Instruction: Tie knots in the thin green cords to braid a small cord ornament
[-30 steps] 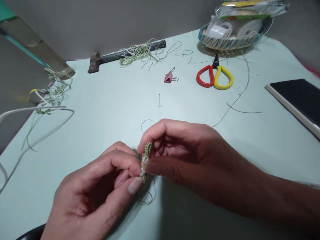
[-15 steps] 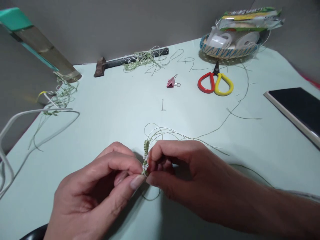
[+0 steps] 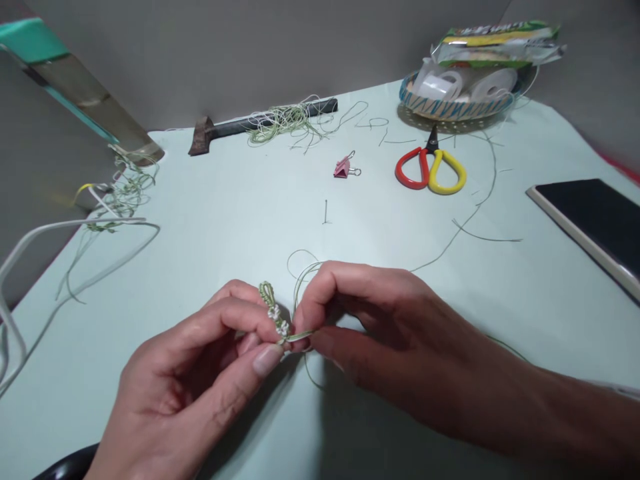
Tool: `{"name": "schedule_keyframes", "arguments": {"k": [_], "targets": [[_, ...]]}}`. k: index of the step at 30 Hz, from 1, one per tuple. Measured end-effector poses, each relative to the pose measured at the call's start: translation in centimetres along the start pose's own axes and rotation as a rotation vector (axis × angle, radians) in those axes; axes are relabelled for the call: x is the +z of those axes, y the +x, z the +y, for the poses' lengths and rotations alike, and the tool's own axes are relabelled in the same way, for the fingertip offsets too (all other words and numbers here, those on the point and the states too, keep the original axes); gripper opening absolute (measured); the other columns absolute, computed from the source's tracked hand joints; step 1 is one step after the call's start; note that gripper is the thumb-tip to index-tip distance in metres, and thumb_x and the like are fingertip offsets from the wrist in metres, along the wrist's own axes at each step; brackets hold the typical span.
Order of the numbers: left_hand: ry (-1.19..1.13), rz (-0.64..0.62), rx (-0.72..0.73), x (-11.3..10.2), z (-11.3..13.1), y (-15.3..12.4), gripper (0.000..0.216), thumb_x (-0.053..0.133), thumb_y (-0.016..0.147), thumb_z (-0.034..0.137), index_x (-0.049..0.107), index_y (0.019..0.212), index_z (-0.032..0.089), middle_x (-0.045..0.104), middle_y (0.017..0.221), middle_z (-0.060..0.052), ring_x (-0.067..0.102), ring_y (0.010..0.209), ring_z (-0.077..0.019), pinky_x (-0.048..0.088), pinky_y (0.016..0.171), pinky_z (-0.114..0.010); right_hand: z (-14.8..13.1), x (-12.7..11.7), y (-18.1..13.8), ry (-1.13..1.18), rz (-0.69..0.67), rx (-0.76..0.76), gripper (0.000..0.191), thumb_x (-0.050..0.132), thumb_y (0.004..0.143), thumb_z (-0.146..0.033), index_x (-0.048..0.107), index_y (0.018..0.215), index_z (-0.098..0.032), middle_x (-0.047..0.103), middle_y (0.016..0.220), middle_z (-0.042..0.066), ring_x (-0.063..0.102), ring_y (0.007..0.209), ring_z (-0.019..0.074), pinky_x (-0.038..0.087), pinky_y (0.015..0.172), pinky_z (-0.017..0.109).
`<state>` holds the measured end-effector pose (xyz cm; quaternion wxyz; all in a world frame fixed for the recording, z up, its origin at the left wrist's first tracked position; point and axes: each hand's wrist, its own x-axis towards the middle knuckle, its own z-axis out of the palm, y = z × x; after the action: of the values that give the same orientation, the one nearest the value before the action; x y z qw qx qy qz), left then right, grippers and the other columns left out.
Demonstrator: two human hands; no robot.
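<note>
A small knotted cord braid (image 3: 274,311), green with white parts and a loop at its top end, leans to the left between my hands. My left hand (image 3: 200,373) pinches its lower end between thumb and index finger. Between the thumb and fingers of my right hand (image 3: 380,327) are the green and white cords (image 3: 300,337) that run out from that lower end. Thin loose cords curve up behind the right fingers, and one hangs below them. The right palm faces away, so its inner fingers are partly hidden.
Scissors (image 3: 431,170) with red and yellow handles, a pink binder clip (image 3: 343,167) and a pin (image 3: 326,211) lie beyond my hands. Behind are a hammer (image 3: 225,128) under tangled cord and a basket (image 3: 455,107) of spools. A phone (image 3: 590,227) lies right; a white cable (image 3: 30,233) left.
The braid has tipped from upright toward the left. My right fingers have shifted slightly right and up, and a short stretch of cord now shows between the hands.
</note>
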<state>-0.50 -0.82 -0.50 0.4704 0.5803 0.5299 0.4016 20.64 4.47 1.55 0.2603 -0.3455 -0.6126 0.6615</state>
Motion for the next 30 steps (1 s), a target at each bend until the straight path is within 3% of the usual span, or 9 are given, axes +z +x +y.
{"name": "schedule_keyframes", "arguments": {"k": [5,8,10,12,17,21,26,30], "targets": [[-0.074,-0.01,-0.063,0.2,0.7,0.0,0.004,0.074,0.091,0.032,0.072,0.088,0.031,0.064,0.095,0.0,0.062,0.079,-0.0143,0.054,0.067,-0.018,0.0,0.2,0.1,0.009,0.044,0.003,0.012,0.064,0.083,-0.012,0.062,0.074,-0.02,0.06,0.072,-0.004,0.05,0.066,0.01,0.041,0.055,0.02],[-0.167,-0.046,-0.175,0.0,0.8,-0.3,0.008,0.071,0.093,0.037,0.071,0.09,0.03,0.06,0.071,0.002,0.045,0.05,-0.0088,0.041,0.044,-0.016,0.0,0.5,0.2,0.002,0.07,-0.006,0.02,0.06,0.08,-0.004,0.058,0.069,-0.021,0.056,0.063,-0.007,0.044,0.056,0.0079,0.037,0.048,0.018],[-0.262,-0.097,-0.267,-0.1,0.7,-0.5,0.009,0.066,0.096,0.038,0.071,0.096,0.03,0.046,0.051,0.006,0.036,0.042,-0.0081,0.035,0.042,-0.017,0.0,0.6,0.2,-0.009,0.07,-0.013,0.021,0.061,0.081,-0.004,0.056,0.069,-0.02,0.054,0.062,-0.008,0.044,0.055,0.0071,0.036,0.047,0.017],[-0.349,-0.145,-0.308,-0.1,0.7,-0.6,0.01,0.064,0.097,0.036,0.071,0.097,0.029,0.042,0.048,0.008,0.032,0.04,-0.0066,0.034,0.043,-0.017,0.0,0.5,0.1,-0.016,0.054,-0.035,0.021,0.061,0.083,-0.005,0.056,0.069,-0.02,0.055,0.063,-0.008,0.043,0.056,0.0062,0.035,0.047,0.016],[-0.452,-0.184,-0.392,0.3,1.5,0.0,0.014,0.069,0.094,0.038,0.072,0.091,0.025,0.063,0.067,0.002,0.038,0.046,-0.0054,0.032,0.048,-0.02,0.1,0.1,0.0,-0.03,-0.049,-0.056,0.014,0.06,0.088,-0.014,0.053,0.078,-0.021,0.053,0.068,-0.008,0.044,0.061,0.0071,0.039,0.053,0.018],[-0.491,-0.191,-0.411,0.4,1.7,0.3,0.02,0.071,0.091,0.042,0.073,0.086,0.023,0.059,0.06,0.004,0.032,0.044,-0.0055,0.026,0.048,-0.022,0.1,-0.1,0.0,-0.08,-0.066,-0.113,0.014,0.056,0.088,-0.01,0.053,0.081,-0.021,0.054,0.074,-0.007,0.048,0.069,0.0078,0.042,0.061,0.019],[-0.353,-0.124,-0.336,0.6,2.0,0.5,0.025,0.074,0.089,0.046,0.072,0.078,0.023,0.041,0.048,0.008,0.023,0.043,-0.0057,0.018,0.045,-0.022,-0.3,-0.4,-0.2,-0.083,-0.14,-0.111,0.012,0.059,0.09,-0.013,0.053,0.082,-0.021,0.054,0.077,-0.007,0.049,0.074,0.0083,0.041,0.067,0.021],[-0.237,0.084,-0.226,0.2,3.7,0.3,0.029,0.084,0.079,0.047,0.074,0.075,0.021,0.055,0.061,0.003,0.036,0.049,-0.0063,0.031,0.045,-0.017,-1.7,-1.3,-0.8,-0.221,-0.157,-0.077,0.014,0.055,0.099,-0.028,0.059,0.087,-0.022,0.052,0.073,-0.007,0.046,0.068,0.0089,0.036,0.059,0.023]]}}
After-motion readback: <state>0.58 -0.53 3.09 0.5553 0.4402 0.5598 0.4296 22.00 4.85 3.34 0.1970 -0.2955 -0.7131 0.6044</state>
